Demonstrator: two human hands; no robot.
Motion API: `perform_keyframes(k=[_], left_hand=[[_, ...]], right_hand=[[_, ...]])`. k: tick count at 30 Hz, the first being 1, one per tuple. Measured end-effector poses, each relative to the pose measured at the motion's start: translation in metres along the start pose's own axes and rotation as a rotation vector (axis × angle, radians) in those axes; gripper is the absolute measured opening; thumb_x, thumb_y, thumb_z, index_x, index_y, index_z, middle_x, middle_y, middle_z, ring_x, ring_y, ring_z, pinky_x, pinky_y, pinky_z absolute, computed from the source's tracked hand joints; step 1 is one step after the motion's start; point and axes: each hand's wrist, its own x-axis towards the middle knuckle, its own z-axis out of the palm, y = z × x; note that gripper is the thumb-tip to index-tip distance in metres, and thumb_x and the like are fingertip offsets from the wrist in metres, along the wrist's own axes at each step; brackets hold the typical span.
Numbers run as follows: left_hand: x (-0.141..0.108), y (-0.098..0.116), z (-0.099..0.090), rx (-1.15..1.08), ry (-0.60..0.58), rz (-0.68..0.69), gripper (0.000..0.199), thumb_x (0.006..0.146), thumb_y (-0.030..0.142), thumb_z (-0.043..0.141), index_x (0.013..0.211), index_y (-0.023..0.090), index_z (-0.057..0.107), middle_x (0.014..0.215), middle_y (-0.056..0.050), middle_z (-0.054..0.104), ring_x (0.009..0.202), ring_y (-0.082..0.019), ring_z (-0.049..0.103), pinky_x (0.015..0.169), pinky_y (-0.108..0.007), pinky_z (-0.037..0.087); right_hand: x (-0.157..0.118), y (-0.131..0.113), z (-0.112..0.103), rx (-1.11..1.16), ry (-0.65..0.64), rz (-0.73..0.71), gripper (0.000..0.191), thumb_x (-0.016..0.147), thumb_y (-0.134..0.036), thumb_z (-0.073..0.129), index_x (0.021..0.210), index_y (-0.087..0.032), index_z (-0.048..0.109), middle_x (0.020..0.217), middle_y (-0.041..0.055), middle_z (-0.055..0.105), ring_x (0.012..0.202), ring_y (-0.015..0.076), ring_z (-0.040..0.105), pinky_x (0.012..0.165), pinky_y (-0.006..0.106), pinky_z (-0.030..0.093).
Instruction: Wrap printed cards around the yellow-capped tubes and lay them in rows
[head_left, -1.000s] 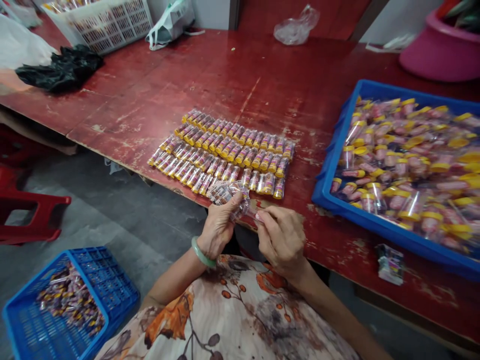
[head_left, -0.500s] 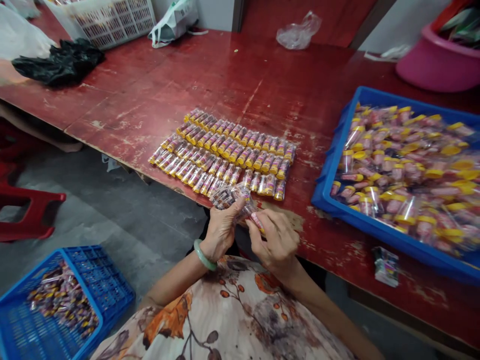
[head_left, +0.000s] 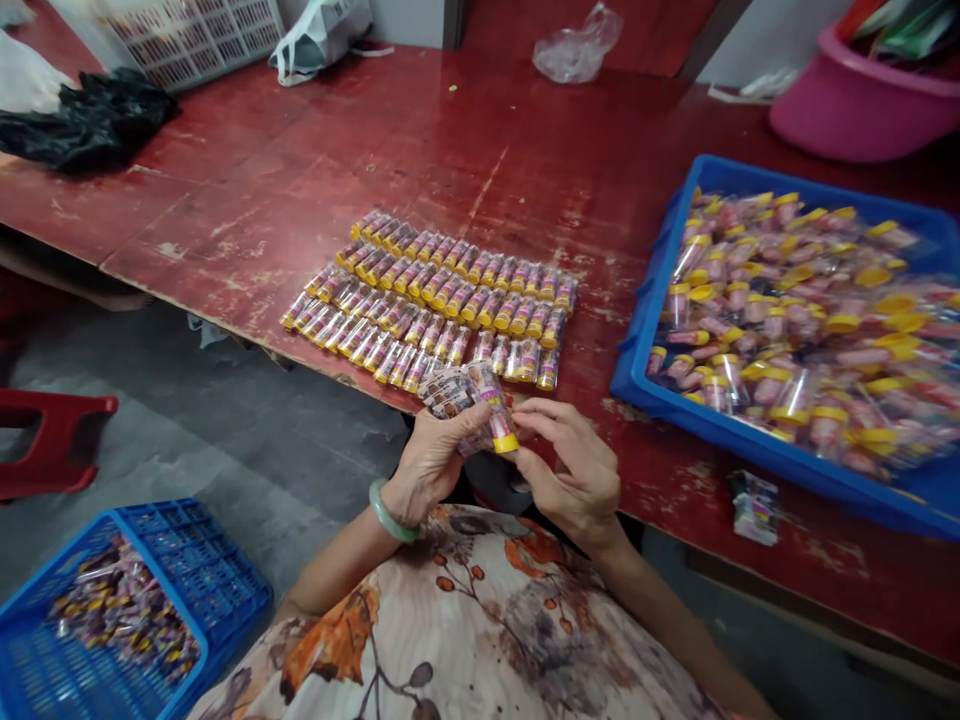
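My left hand (head_left: 435, 455), with a green bangle at the wrist, grips a fanned stack of printed wrappers (head_left: 450, 392). A clear tube with a yellow cap (head_left: 496, 415) lies against the stack, under my left thumb. My right hand (head_left: 574, 465) is just right of the yellow cap, its fingers apart and no object visible between them. Beyond my hands, rows of yellow-capped tubes (head_left: 435, 285) lie side by side on the red table (head_left: 405, 130).
On the right stands a blue tray (head_left: 645, 385) of loose tubes, with a small packet stack (head_left: 754, 508) before it. A blue basket (head_left: 199, 560) is at lower left, near a red stool (head_left: 49, 440). A pink tub (head_left: 862, 100) stands at back right.
The tube has turned upright against the wrappers, its yellow cap now facing me. My right hand has opened and moved slightly right, away from it. The whole view has shifted a little.
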Motion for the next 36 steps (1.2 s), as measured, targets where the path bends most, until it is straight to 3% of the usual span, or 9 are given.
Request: perform_keyframes(k=[4,13,19,26,32,36], left_hand=[[-0.01,-0.003,0.005,0.022,-0.052,-0.036,0.044,0.057,0.016,0.086,0.098,0.017,0.07,0.086,-0.001,0.072,0.075,-0.013,0.066,0.075,-0.027,0.053],[-0.016,-0.007,0.006,0.031,-0.084,-0.064,0.053,0.057,0.017,0.087,0.107,0.019,0.068,0.085,0.0,0.073,0.073,-0.013,0.066,0.074,-0.026,0.053],[-0.017,-0.009,0.006,0.039,-0.117,-0.056,0.05,0.059,0.018,0.087,0.105,0.018,0.069,0.087,-0.002,0.074,0.076,-0.014,0.067,0.076,-0.028,0.054],[-0.017,-0.009,0.006,0.051,-0.079,-0.075,0.048,0.057,0.021,0.088,0.102,0.018,0.07,0.088,-0.003,0.074,0.077,-0.016,0.067,0.077,-0.03,0.053],[-0.017,-0.009,0.006,0.036,-0.094,-0.109,0.052,0.058,0.021,0.087,0.106,0.019,0.068,0.087,-0.002,0.073,0.076,-0.016,0.067,0.079,-0.031,0.053],[-0.016,-0.009,0.007,0.043,-0.068,-0.115,0.049,0.057,0.021,0.088,0.103,0.018,0.069,0.087,-0.002,0.073,0.075,-0.015,0.067,0.081,-0.032,0.052]], right_hand=[[-0.002,-0.005,0.007,-0.052,0.135,0.004,0.032,0.08,-0.007,0.057,0.109,-0.018,0.064,0.101,0.0091,0.068,0.09,0.0197,0.066,0.076,0.034,0.057],[-0.001,-0.014,0.01,0.025,0.264,-0.004,0.037,0.076,0.002,0.061,0.103,-0.021,0.07,0.096,0.0069,0.069,0.084,0.0181,0.067,0.07,0.032,0.058],[-0.001,-0.014,0.012,0.012,0.272,-0.023,0.038,0.076,0.003,0.061,0.102,-0.022,0.071,0.095,0.006,0.07,0.083,0.0176,0.067,0.067,0.03,0.057],[-0.006,-0.012,0.013,-0.097,0.259,0.011,0.03,0.081,-0.007,0.061,0.1,-0.027,0.071,0.094,0.0055,0.071,0.08,0.0184,0.069,0.062,0.03,0.058],[-0.015,-0.005,0.014,-0.173,0.255,-0.058,0.041,0.08,-0.008,0.061,0.116,-0.028,0.067,0.104,0.0064,0.071,0.084,0.0194,0.07,0.066,0.029,0.058],[-0.013,-0.004,0.012,-0.337,0.224,-0.156,0.04,0.08,-0.007,0.06,0.116,-0.026,0.065,0.098,0.0085,0.072,0.081,0.0196,0.07,0.063,0.028,0.058]])
